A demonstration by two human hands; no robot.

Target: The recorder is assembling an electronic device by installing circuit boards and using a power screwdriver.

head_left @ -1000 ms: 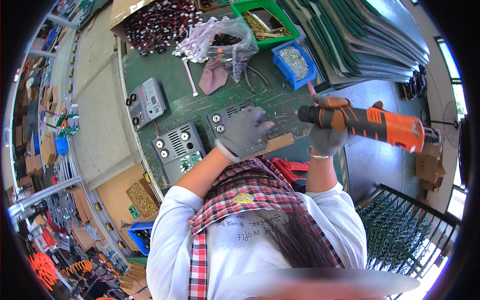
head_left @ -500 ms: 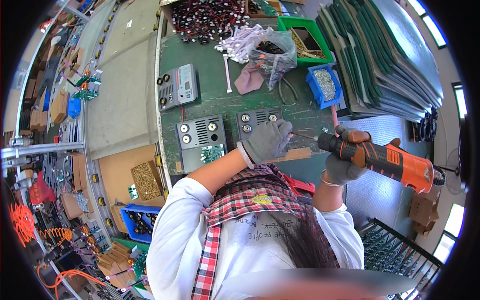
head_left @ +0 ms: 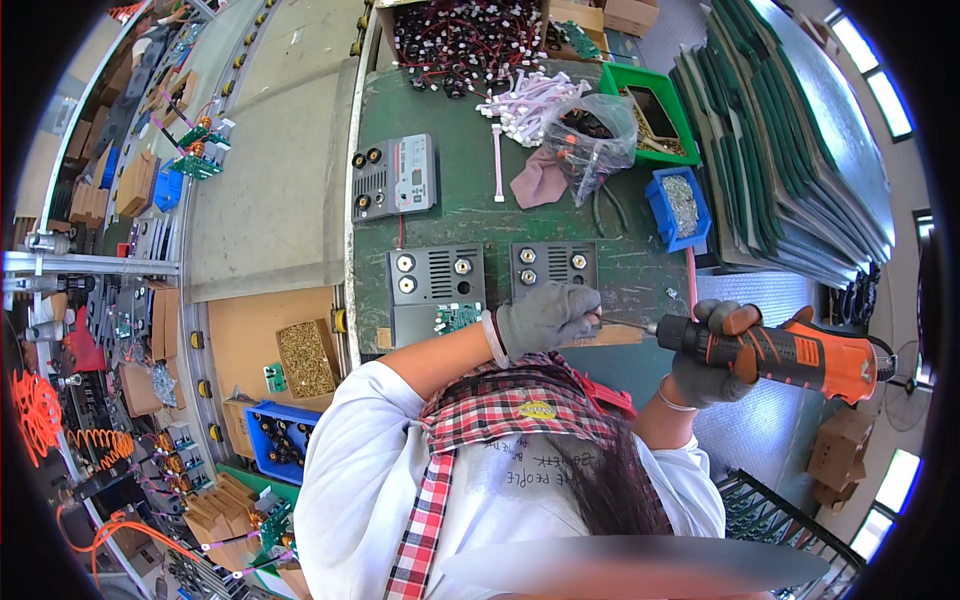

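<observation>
My right hand point(head_left: 708, 372), in a grey glove with darker fingertips, grips an orange and black power screwdriver point(head_left: 795, 355). Its long thin bit point(head_left: 628, 324) points left and ends at the fingertips of my left hand point(head_left: 545, 320). That hand, also gloved in grey, is closed with the fingers pinched together; whatever lies between them is too small to make out. Just beyond it lies a dark grey panel point(head_left: 540, 258) with slots and brass-centred sockets, its near part hidden by the hand. A similar panel point(head_left: 438, 275) to the left has a green circuit board point(head_left: 458, 318) on it.
A finished-looking grey device point(head_left: 395, 178) stands farther back left. Beyond are white connector leads point(head_left: 530, 105), a plastic bag point(head_left: 597, 135), pliers point(head_left: 612, 210), a green bin point(head_left: 655, 110) and a blue bin of small metal parts point(head_left: 682, 208). Stacked sheets point(head_left: 780, 160) rise at right; a conveyor point(head_left: 275, 180) runs left.
The whole view has shifted, so the bench appears farther right and lower. Both hands are slightly nearer my body relative to the panels, with the bit still at my left fingertips.
</observation>
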